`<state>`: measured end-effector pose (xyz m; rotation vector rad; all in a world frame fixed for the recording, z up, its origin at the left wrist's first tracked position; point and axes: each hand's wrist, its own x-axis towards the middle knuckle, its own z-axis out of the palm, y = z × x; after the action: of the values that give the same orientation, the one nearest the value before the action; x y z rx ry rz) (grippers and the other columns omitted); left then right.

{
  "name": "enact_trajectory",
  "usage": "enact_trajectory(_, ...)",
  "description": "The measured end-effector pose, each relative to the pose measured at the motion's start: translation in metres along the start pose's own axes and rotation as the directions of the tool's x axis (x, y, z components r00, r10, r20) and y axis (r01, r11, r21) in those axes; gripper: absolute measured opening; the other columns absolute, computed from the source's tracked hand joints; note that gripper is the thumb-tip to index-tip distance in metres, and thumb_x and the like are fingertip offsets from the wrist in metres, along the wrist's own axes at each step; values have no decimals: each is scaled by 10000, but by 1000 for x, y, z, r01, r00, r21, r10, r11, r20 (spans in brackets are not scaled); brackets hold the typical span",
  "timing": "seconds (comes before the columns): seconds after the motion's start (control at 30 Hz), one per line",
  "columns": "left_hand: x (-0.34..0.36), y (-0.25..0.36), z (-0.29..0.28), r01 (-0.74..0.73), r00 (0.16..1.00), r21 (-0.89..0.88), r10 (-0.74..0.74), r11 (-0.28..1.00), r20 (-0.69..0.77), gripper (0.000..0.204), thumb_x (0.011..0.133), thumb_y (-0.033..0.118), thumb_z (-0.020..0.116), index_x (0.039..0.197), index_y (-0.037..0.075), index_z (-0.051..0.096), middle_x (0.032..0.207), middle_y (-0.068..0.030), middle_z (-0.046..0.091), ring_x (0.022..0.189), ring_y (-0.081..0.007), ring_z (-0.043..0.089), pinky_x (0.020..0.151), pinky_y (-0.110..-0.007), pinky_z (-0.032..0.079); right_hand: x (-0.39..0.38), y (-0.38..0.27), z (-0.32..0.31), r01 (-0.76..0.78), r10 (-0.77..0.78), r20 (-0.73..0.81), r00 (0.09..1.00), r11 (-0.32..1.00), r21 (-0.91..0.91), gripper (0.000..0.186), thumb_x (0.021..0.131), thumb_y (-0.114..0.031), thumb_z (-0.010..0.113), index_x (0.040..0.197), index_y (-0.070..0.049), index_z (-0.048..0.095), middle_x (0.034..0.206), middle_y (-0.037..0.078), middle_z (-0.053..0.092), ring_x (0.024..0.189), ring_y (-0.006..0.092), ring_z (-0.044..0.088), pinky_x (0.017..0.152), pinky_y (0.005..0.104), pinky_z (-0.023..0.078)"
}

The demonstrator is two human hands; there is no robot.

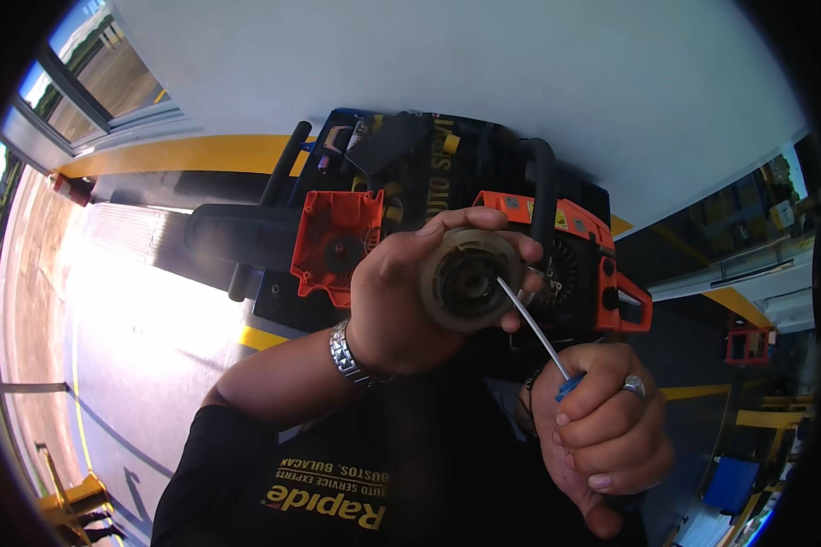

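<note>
My left hand [401, 283] is closed round a round, dull-grey plastic reel [440, 308], its hollow, ringed face turned toward me. My right hand [607, 428] grips a screwdriver [540, 334] by its blue handle, mostly hidden in the fist. The thin metal shaft slants up to the left, and its tip is at the inner edge of the reel's face. Just beyond my hands lies an orange-and-black chainsaw [602, 239] with its inner parts exposed. An orange plastic cover [360, 211] rests left of it, partly behind my left hand.
The chainsaw and cover lie on a dark-topped cart with a black side handle [287, 164]. Several small parts and a black piece [388, 144] sit toward its far edge. A white wall [483, 64] rises behind. A red stand [750, 346] is far right.
</note>
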<state>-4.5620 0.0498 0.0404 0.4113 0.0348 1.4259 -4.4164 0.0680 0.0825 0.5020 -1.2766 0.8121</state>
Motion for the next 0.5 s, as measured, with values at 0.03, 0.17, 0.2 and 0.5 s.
enact_trajectory(0.03, -1, 1, -1, -5, 1000, -14, 6, 1000, 25, 498, 941, 462, 442, 1284, 116, 542, 1215, -234, 547, 1114, -379, 574, 727, -423, 552, 1, -1, 1, -11, 11, 4, 1000, 1000, 28, 256, 908, -215, 662, 730, -88, 529, 548, 2, 535, 425, 110, 483, 457, 245, 406)
enact_trajectory(0.17, -7, 3, 0, -52, 998, 5, 52, 999, 25, 457, 946, 447, 447, 1239, 117, 566, 1213, -217, 550, 1122, -382, 567, 751, -476, 549, 7, -2, 2, -55, 55, 4, 999, 994, 99, 250, 903, -202, 666, 725, -89, 532, 543, 9, 535, 441, 120, 501, 465, 255, 412)
enact_trajectory(0.2, -9, 3, 1, -71, 997, 30, 71, 997, 2, 445, 946, 444, 451, 1222, 117, 572, 1206, -209, 552, 1109, -379, 570, 754, -485, 548, 7, -3, 2, -65, 65, -1, 998, 992, 108, 248, 900, -196, 668, 721, -90, 533, 540, 11, 535, 445, 122, 507, 462, 258, 410)
enact_trajectory(0.5, -9, 9, -9, -97, 994, -124, 90, 988, -58, 473, 944, 427, 423, 1220, 68, 561, 1146, -195, 600, 1066, -363, 607, 723, -462, 548, 16, -32, -1, -148, 170, -143, 975, 978, 150, 292, 821, -382, 711, 918, -137, 584, 793, -12, 521, 734, 113, 514, 757, 295, 405)
